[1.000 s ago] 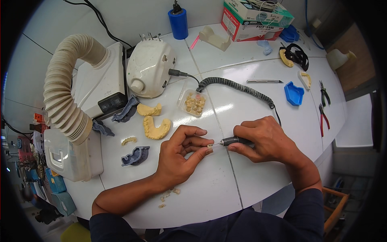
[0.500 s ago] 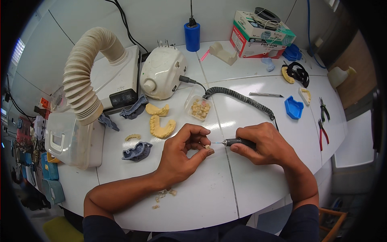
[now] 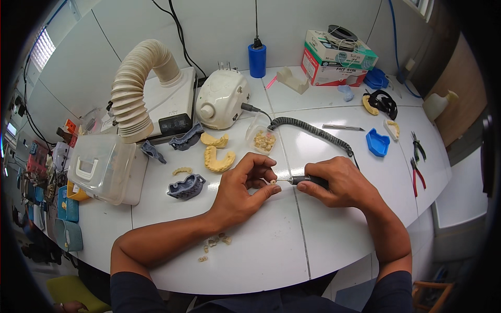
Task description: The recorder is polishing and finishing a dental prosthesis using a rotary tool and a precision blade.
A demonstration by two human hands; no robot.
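My left hand (image 3: 241, 189) pinches a small tooth-coloured dental crown (image 3: 273, 182) between thumb and fingertips, above the middle of the white table. In my right hand (image 3: 342, 183) is a dark rotary handpiece (image 3: 307, 180), held level with its thin bur pointing left. The bur tip reaches the crown; whether it actually touches cannot be made out. From the handpiece a coiled black cable (image 3: 313, 131) runs back to the cream control unit (image 3: 222, 99). Several small tooth-coloured pieces (image 3: 213, 242) lie beside my left forearm.
Yellow plaster dental models (image 3: 219, 160) and grey arch-shaped models (image 3: 186, 187) lie left of my hands. A clear box of crowns (image 3: 263, 142) sits beyond them. Farther left stand a lidded plastic case (image 3: 107, 167) and a ribbed hose (image 3: 128, 96). Pliers (image 3: 417, 177) and a blue tray (image 3: 378, 142) lie right.
The view has tilted slightly, so the background sits lower and the left side farther right. Both hands keep their grip, and the crown appears turned slightly, its opening more toward the bur.
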